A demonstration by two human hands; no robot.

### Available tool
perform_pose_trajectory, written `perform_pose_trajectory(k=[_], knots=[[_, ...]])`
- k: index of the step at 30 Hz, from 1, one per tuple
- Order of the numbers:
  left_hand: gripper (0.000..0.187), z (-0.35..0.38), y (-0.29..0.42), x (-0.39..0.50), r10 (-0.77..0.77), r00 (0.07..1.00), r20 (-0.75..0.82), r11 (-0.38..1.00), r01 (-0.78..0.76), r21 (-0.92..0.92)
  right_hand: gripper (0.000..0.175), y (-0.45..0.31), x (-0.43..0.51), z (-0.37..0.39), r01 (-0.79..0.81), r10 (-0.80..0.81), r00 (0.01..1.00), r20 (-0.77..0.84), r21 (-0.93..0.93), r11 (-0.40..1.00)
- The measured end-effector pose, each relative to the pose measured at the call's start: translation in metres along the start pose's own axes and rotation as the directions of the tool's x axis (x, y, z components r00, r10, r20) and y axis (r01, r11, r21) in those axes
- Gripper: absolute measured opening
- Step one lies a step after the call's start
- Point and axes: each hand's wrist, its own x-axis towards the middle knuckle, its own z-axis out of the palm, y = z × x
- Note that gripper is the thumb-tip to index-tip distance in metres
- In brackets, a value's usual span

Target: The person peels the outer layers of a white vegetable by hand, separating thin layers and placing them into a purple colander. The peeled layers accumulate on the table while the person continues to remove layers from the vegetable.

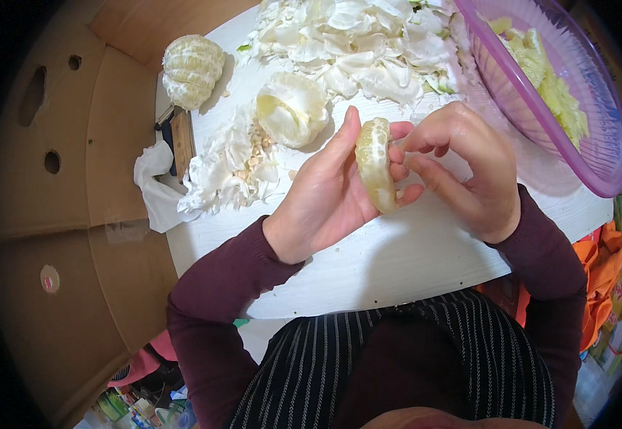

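Observation:
My left hand [337,187] holds a pomelo segment [374,161] upright between thumb and fingers, over the white table. Close on its right is my right hand [463,166], thumb and forefinger bent toward each other near my left fingertips; whether a bit of membrane is pinched there I cannot tell. A partly taken-apart peeled pomelo [293,110] sits just beyond my left hand, and a whole peeled pomelo [193,71] rests at the far left. Peeled flesh pieces [552,86] lie in a pink plastic basket [536,107] at the right.
A heap of white peel [364,48] covers the table's far side. Membrane scraps [230,161] and seeds [256,155] lie left of my left hand, beside a crumpled white tissue or bag [155,185]. A tall cardboard box [58,198] borders the table [300,284] on the left.

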Motion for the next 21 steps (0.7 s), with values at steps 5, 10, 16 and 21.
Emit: perform_pose_trajectory(k=[5, 10, 16, 21], knots=[[0.064, -0.011, 0.005, 0.001, -0.11, 0.98, 0.166, 0.972, 0.141, -0.188, 0.022, 0.0, -0.002, 0.003, 0.077, -0.076, 0.996, 0.049, -0.038, 0.996], [0.065, -0.015, 0.005, 0.001, -0.067, 0.991, 0.112, 0.953, 0.096, -0.286, 0.025, -0.005, -0.004, 0.007, 0.118, -0.117, 0.99, 0.074, -0.013, 0.993], [0.064, -0.014, 0.003, 0.003, 0.029, 0.991, 0.129, 0.967, 0.004, -0.253, 0.029, -0.006, -0.009, 0.016, 0.182, -0.177, 0.982, 0.065, -0.085, 0.98], [0.065, -0.012, -0.002, 0.003, 0.094, 0.995, 0.045, 0.981, -0.085, -0.177, 0.029, -0.003, -0.009, 0.019, 0.215, -0.212, 0.977, 0.032, -0.151, 0.965]])
